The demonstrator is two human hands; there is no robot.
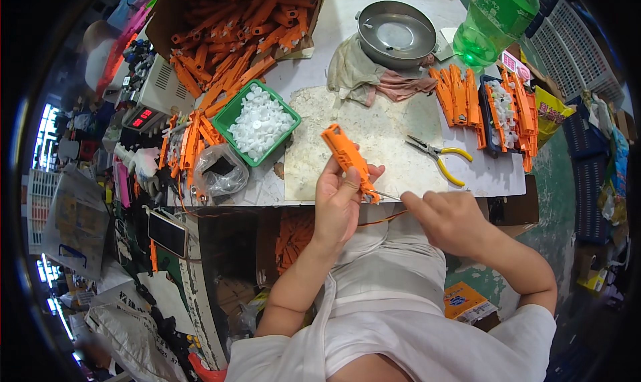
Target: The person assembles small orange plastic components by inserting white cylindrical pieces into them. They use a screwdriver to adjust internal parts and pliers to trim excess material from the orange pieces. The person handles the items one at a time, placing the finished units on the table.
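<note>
My left hand grips a long orange plastic part, held tilted above the table's near edge. My right hand pinches a thin metal tool whose tip touches the lower end of the orange part. An orange wire trails from under the part toward my lap.
A worn white mat covers the table. On it lie yellow-handled pliers. A green basket holds white caps; a cardboard box spills orange parts. A metal bowl, rags, a green bottle and a tray of orange parts stand behind.
</note>
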